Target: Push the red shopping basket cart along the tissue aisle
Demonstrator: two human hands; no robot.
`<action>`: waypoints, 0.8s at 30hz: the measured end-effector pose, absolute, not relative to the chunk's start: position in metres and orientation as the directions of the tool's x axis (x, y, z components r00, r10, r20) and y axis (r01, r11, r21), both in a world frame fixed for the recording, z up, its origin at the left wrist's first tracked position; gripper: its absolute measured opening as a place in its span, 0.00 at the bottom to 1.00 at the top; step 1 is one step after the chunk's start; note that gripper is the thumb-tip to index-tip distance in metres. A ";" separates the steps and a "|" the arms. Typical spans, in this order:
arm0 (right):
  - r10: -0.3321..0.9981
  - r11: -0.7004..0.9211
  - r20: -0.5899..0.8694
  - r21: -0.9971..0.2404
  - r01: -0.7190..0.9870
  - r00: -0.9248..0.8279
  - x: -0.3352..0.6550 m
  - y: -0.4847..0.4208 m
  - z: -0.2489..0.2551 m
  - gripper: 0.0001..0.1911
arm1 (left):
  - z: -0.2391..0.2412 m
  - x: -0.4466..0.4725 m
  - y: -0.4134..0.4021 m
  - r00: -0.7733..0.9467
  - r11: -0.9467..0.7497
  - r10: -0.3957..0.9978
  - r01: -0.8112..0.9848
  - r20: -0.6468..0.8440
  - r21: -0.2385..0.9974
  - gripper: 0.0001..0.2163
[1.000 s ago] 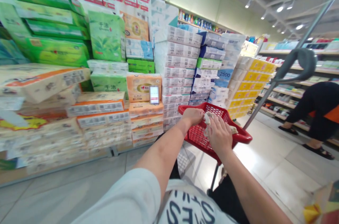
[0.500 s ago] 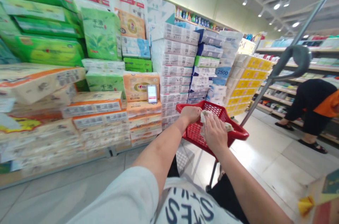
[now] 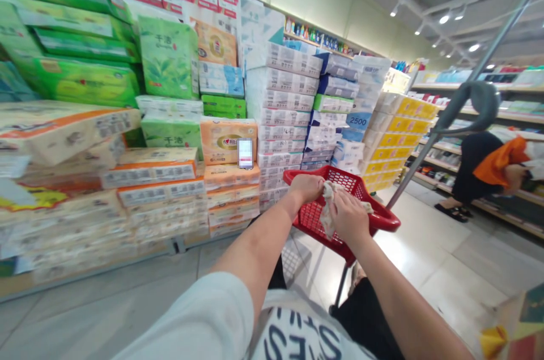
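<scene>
A red plastic shopping cart [image 3: 312, 217] with a perforated basket stands in front of me. My left hand [image 3: 306, 187] is closed around the left part of its near handle bar, fingertips beside a cloth. Draped over the same bar is the crumpled off-white cloth [image 3: 327, 217], one end hanging down into the basket. My right hand [image 3: 351, 215] presses this cloth against the bar with fingers bent over it. Part of the bar is hidden beneath hands and cloth. The right end of the bar shows past my right hand.
Stacked tissue packs [image 3: 289, 99] line the left and front, close to the cart. A slanted metal pole with a grey loop [image 3: 467, 108] rises at right. A person in an orange vest [image 3: 495, 170] bends by the right shelves. A carton [image 3: 522, 320] sits at lower right.
My right hand has slid slightly right and turned, and more of the cloth hangs below it. My left hand keeps its place. The person at right has turned and crouched lower.
</scene>
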State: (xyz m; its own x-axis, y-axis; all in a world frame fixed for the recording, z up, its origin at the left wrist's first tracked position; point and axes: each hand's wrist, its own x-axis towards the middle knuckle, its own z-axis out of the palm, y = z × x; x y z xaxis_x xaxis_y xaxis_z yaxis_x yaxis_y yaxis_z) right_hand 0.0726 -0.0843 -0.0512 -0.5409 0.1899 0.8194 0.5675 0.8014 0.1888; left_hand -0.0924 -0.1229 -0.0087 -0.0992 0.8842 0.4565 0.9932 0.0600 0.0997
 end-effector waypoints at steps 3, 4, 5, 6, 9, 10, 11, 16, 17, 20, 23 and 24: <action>0.273 0.793 0.785 0.144 0.592 -0.556 0.070 -0.080 -0.044 0.16 | -0.008 -0.092 -0.122 -0.108 0.075 0.883 0.993 0.457 0.090 0.19; 0.285 0.781 0.788 0.139 0.609 -0.545 0.069 -0.081 -0.044 0.17 | -0.008 -0.092 -0.122 -0.111 0.078 0.883 0.993 0.456 0.091 0.19; 0.285 0.769 0.798 0.140 0.624 -0.531 0.068 -0.083 -0.046 0.18 | -0.008 -0.091 -0.122 -0.115 0.082 0.883 0.992 0.455 0.092 0.19; 0.277 0.758 0.810 0.146 0.635 -0.517 0.067 -0.086 -0.048 0.18 | -0.008 -0.091 -0.123 -0.118 0.084 0.883 0.992 0.454 0.094 0.19; 0.256 0.748 0.822 0.165 0.643 -0.509 0.068 -0.093 -0.054 0.19 | -0.007 -0.091 -0.124 -0.112 0.080 0.885 0.993 0.452 0.090 0.17; 0.256 0.756 0.812 0.171 0.632 -0.525 0.069 -0.094 -0.054 0.19 | -0.007 -0.091 -0.124 -0.105 0.074 0.884 0.994 0.456 0.085 0.17; 0.260 0.767 0.795 0.175 0.617 -0.548 0.070 -0.093 -0.051 0.18 | -0.007 -0.091 -0.125 -0.098 0.069 0.882 0.994 0.461 0.080 0.17; 0.359 0.796 0.699 0.116 0.594 -0.618 0.069 -0.079 -0.033 0.17 | -0.008 -0.090 -0.124 -0.136 0.109 0.879 0.990 0.458 0.084 0.19; 0.365 0.788 0.710 0.109 0.606 -0.603 0.067 -0.078 -0.034 0.17 | -0.007 -0.090 -0.124 -0.149 0.121 0.879 0.989 0.453 0.090 0.19; 0.291 0.762 0.798 0.140 0.632 -0.528 0.064 -0.082 -0.046 0.19 | -0.007 -0.091 -0.124 -0.137 0.103 0.882 0.990 0.451 0.099 0.19; 0.217 0.759 0.837 0.179 0.626 -0.502 0.065 -0.086 -0.054 0.18 | -0.007 -0.092 -0.124 -0.098 0.061 0.889 0.993 0.448 0.096 0.17; 0.215 0.769 0.826 0.185 0.611 -0.521 0.066 -0.085 -0.053 0.17 | -0.007 -0.092 -0.124 -0.095 0.059 0.889 0.994 0.448 0.095 0.17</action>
State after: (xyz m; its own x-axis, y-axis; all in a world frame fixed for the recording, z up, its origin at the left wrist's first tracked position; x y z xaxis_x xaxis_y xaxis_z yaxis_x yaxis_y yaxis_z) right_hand 0.0662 -0.0853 -0.0532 -0.5209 0.2155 0.8260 0.6114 0.7694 0.1848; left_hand -0.0921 -0.1242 -0.0072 -0.0954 0.8892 0.4475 0.9938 0.0590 0.0946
